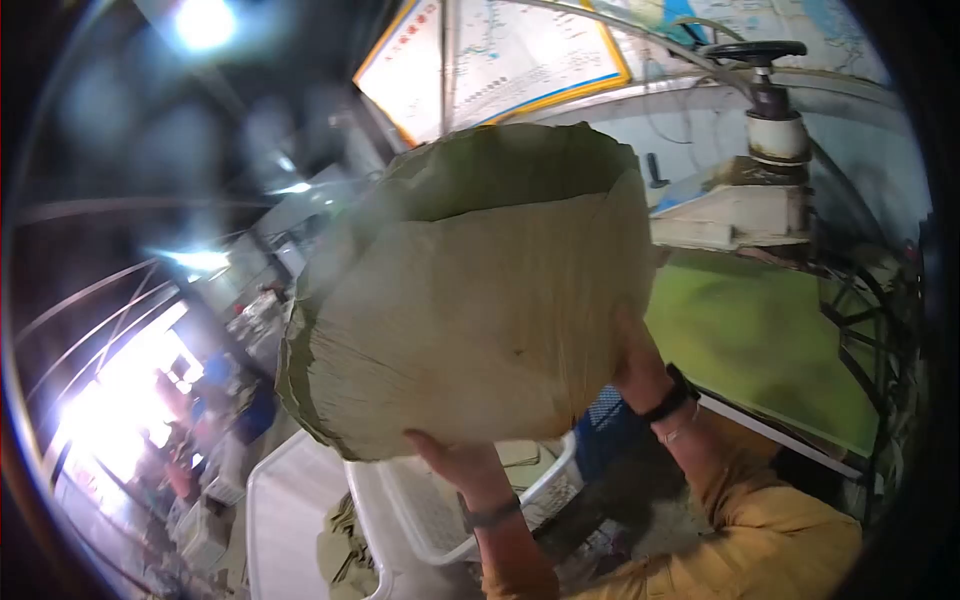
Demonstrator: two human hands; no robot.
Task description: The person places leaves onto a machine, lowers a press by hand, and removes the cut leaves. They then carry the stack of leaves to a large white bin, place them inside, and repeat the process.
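A large olive-grey sheet [470, 320] with rough, wavy edges is held up in front of me. Its upper part shows a darker green inner face behind a paler front layer, and thin layers show along its left rim. My left hand [458, 468] grips the lower edge, thumb on the near face and fingers hidden behind. On the lower right side, my right hand [637, 362] holds the sheet, with its fingers partly hidden. Below it stands a white plastic basket [440, 545] with similar olive pieces inside.
To the right is a machine with a black handwheel [755, 50] and a green board [760, 340]. A white bin [275, 500] at the lower left contains crumpled olive pieces [345, 550]. Posters [510, 70] hang on the back wall. People appear blurred at far left.
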